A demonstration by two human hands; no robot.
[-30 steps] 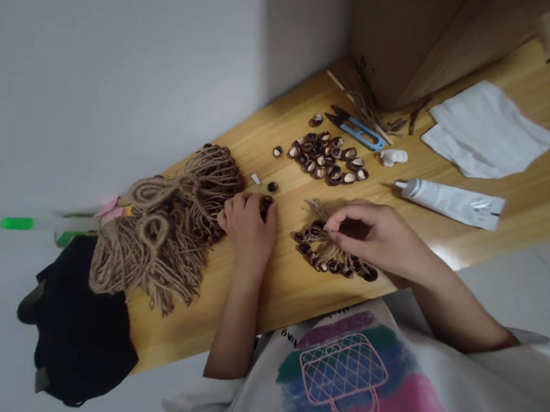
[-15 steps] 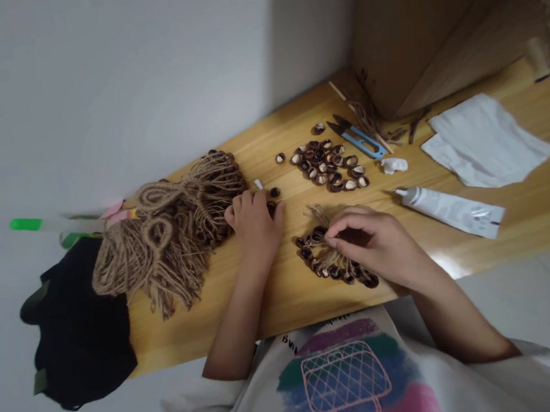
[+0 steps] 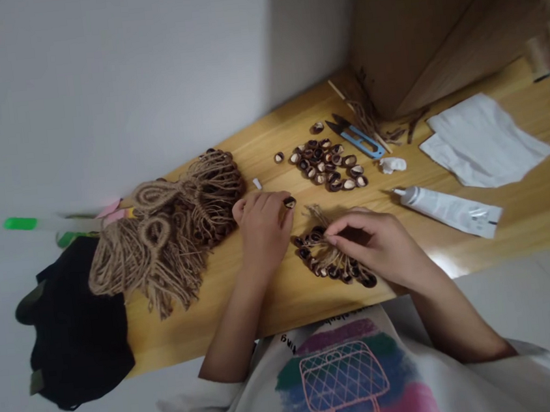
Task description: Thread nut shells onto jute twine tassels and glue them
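Note:
Between the thumb and fingers of my left hand [image 3: 265, 230] is a small dark brown nut-shell half [image 3: 289, 202] with a pale patch. My right hand [image 3: 374, 241] pinches a strand of jute cord over a bundle of cords [image 3: 342, 258], whose ends carry dark shell pieces in a curved row. More loose shell pieces [image 3: 320, 165] lie in a cluster beyond my right hand. Left of my left hand sits a heap of tied jute tassels [image 3: 173, 226], with shells along its far side. A small white cap [image 3: 257, 183] lies just beyond my left hand.
On the wooden table [image 3: 246, 301] lie blue thread snips [image 3: 359, 138], a white glue tube [image 3: 452, 210], a crumpled tissue [image 3: 392, 165] and a folded white cloth [image 3: 487, 141]. A cardboard box [image 3: 433, 25] stands at the back right. Black fabric [image 3: 78, 325] hangs over the left end.
My left hand has picked up a shell half from the table and moved slightly right and nearer with it. My right hand keeps its pinch on the cord, almost unmoved.

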